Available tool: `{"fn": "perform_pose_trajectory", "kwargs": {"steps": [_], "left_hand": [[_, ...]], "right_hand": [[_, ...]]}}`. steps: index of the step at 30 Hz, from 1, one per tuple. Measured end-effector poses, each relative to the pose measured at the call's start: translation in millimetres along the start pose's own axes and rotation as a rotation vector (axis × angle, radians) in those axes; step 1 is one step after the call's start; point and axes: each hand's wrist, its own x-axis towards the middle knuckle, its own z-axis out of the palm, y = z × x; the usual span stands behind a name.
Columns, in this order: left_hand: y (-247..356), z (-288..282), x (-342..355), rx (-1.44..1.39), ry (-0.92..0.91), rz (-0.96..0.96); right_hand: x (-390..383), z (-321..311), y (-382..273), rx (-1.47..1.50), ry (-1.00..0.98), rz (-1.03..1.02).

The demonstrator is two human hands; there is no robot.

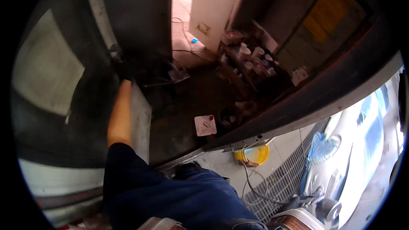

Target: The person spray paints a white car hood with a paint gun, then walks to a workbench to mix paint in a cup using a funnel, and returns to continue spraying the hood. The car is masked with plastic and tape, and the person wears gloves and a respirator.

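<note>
The left hand (122,69) is showing only darkly near a grey panel (142,117); whether its grip is pinching, I cannot tell.

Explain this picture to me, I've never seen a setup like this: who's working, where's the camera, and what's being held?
There's no machine: a person works with their own hands. The one picture comes from the left of two wide fisheye cameras on their head, looking down, so straight edges bend near the rim. The left forearm reaches out from a navy sleeve; the left hand is too dark to tell what it holds, if anything. The right hand isn't in view. Ahead, a white container with a red cap sits on a dark surface, and pale tubs crowd together beyond. To the right, a yellow bucket stands on pale tiles.
</note>
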Motion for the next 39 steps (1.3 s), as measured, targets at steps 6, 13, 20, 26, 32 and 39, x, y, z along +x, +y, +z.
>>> {"fn": "perform_pose_trajectory", "kwargs": {"steps": [6,13,20,26,32,39], "left_hand": [[120.3,-35.5,89.9,-0.574,0.026,0.125],[241.8,-87.1,147.5,-0.499,-0.024,0.159],[289.9,-151.9,100.0,-0.598,0.036,0.130],[336.4,-202.1,-7.5,-1.057,0.184,0.121],[369.7,-237.4,-180.5,-1.664,-0.027,0.083],[358.4,-288.4,-394.2,-2.277,-0.716,-0.021]], "right_hand": [[89.3,-6.9,-67.6,-0.171,0.120,0.072],[95.5,8.2,-32.3,-0.075,0.322,-0.031],[111.3,-61.3,0.3,-0.001,0.467,-0.029],[135.4,-140.7,51.4,0.050,0.494,0.052],[176.8,-226.7,66.2,0.160,0.415,0.045],[237.8,-350.4,104.2,-0.016,0.448,0.025]]}}
